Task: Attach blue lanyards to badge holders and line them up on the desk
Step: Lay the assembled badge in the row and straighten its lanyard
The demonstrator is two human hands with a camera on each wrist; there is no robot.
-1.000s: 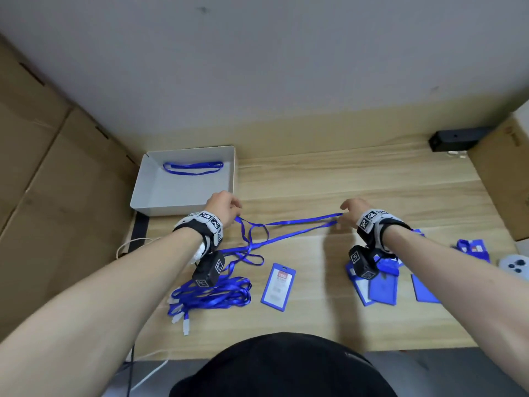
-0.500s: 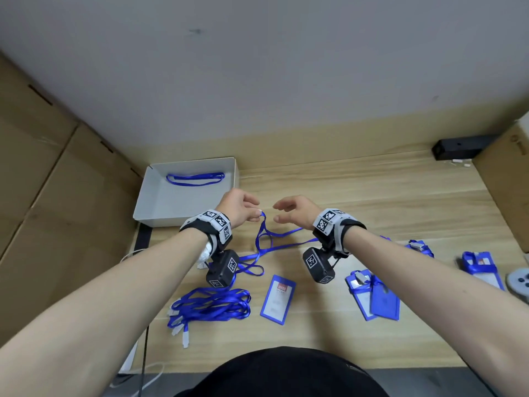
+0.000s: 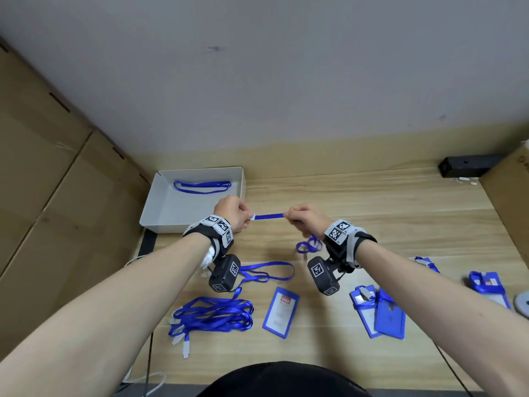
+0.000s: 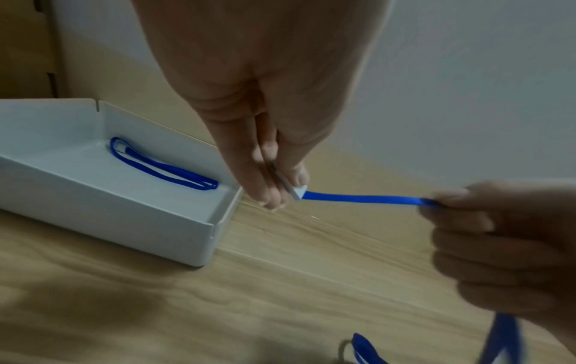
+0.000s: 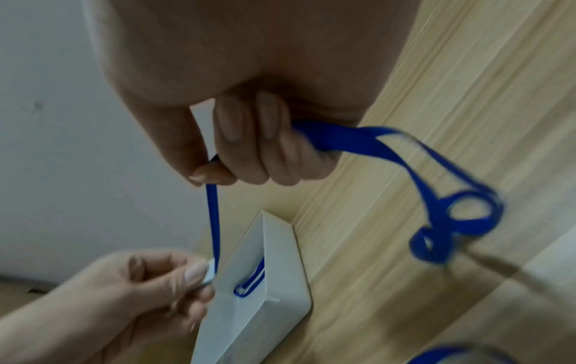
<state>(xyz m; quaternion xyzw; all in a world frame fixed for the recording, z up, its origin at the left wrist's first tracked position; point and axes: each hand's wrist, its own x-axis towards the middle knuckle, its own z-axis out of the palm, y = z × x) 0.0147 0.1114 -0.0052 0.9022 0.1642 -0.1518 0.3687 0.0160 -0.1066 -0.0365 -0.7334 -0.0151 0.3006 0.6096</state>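
A blue lanyard point(image 3: 268, 216) is stretched taut between both hands above the desk. My left hand point(image 3: 234, 216) pinches its white end clip point(image 4: 296, 192) between thumb and fingertips. My right hand point(image 3: 303, 220) grips the strap point(image 5: 336, 140) in curled fingers; the rest hangs below in loops point(image 5: 458, 221). A blue-framed badge holder point(image 3: 280, 315) lies flat on the desk nearer me. More blue badge holders point(image 3: 380, 310) lie to the right, one with a lanyard point(image 3: 486, 285) on it. A pile of blue lanyards point(image 3: 211, 316) lies at the front left.
A white open box point(image 3: 160, 216) at the back left holds one coiled blue lanyard point(image 3: 201, 186). Cardboard boxes point(image 3: 43, 196) wall the left side, another stands at the right point(image 3: 512, 196). A black bar point(image 3: 469, 164) lies by the wall. A loose lanyard point(image 3: 266, 272) lies mid-desk.
Both hands rose and came close together. The lanyard, earlier slack and spread wide across the desk, is now held as a short taut span between them.
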